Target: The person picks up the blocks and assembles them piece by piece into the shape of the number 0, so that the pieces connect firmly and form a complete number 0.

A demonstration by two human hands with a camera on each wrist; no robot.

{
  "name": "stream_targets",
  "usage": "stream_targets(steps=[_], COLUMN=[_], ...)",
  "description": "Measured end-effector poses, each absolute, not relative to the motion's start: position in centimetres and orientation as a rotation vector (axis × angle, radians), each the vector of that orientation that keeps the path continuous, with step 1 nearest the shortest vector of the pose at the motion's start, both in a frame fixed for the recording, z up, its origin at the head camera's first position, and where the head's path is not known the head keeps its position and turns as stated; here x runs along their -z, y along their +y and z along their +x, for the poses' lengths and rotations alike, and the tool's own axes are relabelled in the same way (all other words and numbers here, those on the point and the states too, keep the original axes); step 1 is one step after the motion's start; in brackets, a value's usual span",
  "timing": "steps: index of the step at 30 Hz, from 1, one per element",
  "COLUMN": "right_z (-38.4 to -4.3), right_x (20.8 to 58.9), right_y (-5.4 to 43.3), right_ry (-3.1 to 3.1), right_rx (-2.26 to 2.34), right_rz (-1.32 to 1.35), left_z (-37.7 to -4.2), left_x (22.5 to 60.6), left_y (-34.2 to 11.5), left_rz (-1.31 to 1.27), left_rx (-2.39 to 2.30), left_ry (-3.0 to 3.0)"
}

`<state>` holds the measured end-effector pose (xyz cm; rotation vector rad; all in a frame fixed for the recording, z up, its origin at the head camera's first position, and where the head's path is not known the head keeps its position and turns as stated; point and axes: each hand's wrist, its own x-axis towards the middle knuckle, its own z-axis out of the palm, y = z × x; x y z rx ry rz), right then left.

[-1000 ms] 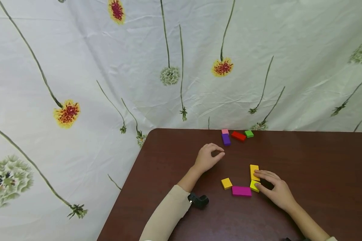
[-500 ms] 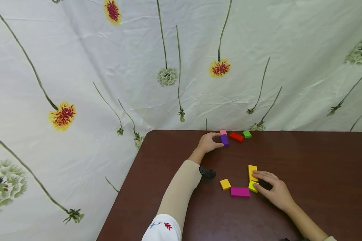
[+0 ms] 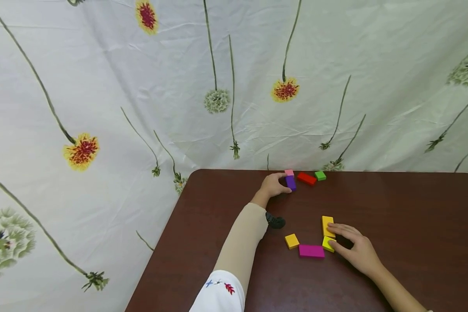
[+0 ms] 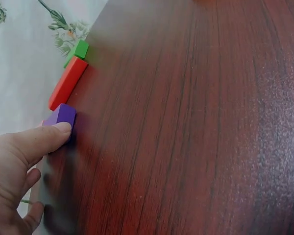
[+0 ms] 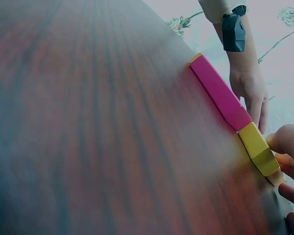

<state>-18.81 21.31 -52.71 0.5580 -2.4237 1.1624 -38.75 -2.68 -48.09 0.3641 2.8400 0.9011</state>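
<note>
At the far side of the table, my left hand (image 3: 273,186) pinches a purple block (image 3: 291,183) between thumb and fingers. In the left wrist view the thumb lies against the end of this purple block (image 4: 64,115). A pink block (image 3: 289,172) adjoins it behind. My right hand (image 3: 355,249) rests at two blocks: its fingertips touch an upright-lying orange-yellow block (image 3: 327,223), and its thumb touches a small yellow block (image 3: 327,245). A long magenta block (image 3: 311,251) lies end-on to the yellow one, with a square orange-yellow block (image 3: 291,241) at its other end.
A red block (image 3: 307,178) and a green block (image 3: 320,175) lie by the back edge of the dark brown table (image 3: 413,225), right of the purple one. Behind hangs a flower-patterned cloth (image 3: 249,121). A black wrist device (image 3: 275,221) sits on the left sleeve.
My left hand has reached away and right to the purple block, and its thumb and fingers have come around it. The right hand stays at the yellow blocks.
</note>
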Motion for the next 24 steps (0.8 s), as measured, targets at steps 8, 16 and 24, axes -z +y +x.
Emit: stream_targets(steps=[8,16,24], right_z=[-18.9,-18.9,-18.8], right_x=[52.8,52.9,52.8], right_y=[21.4,21.5,21.4], right_ry=[-2.431,-2.433,-2.433], right_rx=[-1.159,-1.167,-1.161], right_rz=[0.556,0.555,0.550], left_z=[-38.5,-36.6,-33.9], left_x=[48.5,49.2,48.9], left_y=[-3.1,-4.5,-5.7], left_rz=[0.427,0.531,0.620], left_rx=[-0.920,-1.179,-1.164], left_ry=[2.863,2.754,2.691])
